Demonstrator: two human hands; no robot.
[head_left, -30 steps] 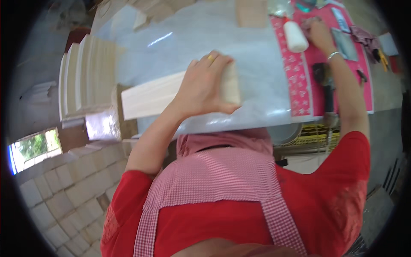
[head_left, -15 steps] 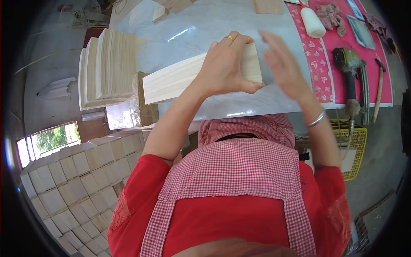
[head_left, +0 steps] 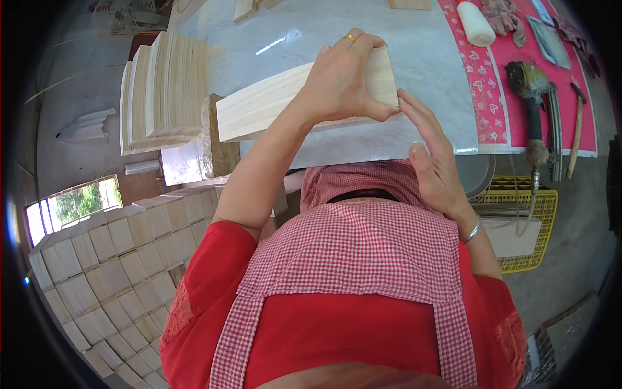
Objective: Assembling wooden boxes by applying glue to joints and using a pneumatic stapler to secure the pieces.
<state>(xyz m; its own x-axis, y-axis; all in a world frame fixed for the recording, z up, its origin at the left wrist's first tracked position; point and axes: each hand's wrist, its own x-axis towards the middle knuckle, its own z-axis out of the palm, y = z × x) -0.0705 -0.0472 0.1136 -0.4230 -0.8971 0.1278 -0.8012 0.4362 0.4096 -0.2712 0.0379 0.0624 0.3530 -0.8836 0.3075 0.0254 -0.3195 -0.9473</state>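
Note:
A long pale wooden box-like piece [head_left: 262, 104] lies across the table in front of me; its underside and inner build are hidden. My left hand [head_left: 343, 81] spans its top near the right end, thumb on the near edge and fingers over the far edge, gripping it. At the near right corner, the fingertips of my right hand [head_left: 437, 159] touch or nearly touch the wood. That hand's fingers are stretched out, with the thumb apart, and it holds nothing.
Stacked wooden boards [head_left: 172, 87] stand at the left beside a wooden block [head_left: 220, 136]. On the pink mat [head_left: 492, 71] at right lie a white glue bottle [head_left: 476, 26], a nail gun [head_left: 532, 107] and a hammer [head_left: 576, 129]. A yellow crate [head_left: 551, 227] sits below; many wooden pieces [head_left: 123, 266] are piled lower left.
My right hand has come down and nearer to me, from beside the box's right end to its near right corner. My left hand keeps its grip.

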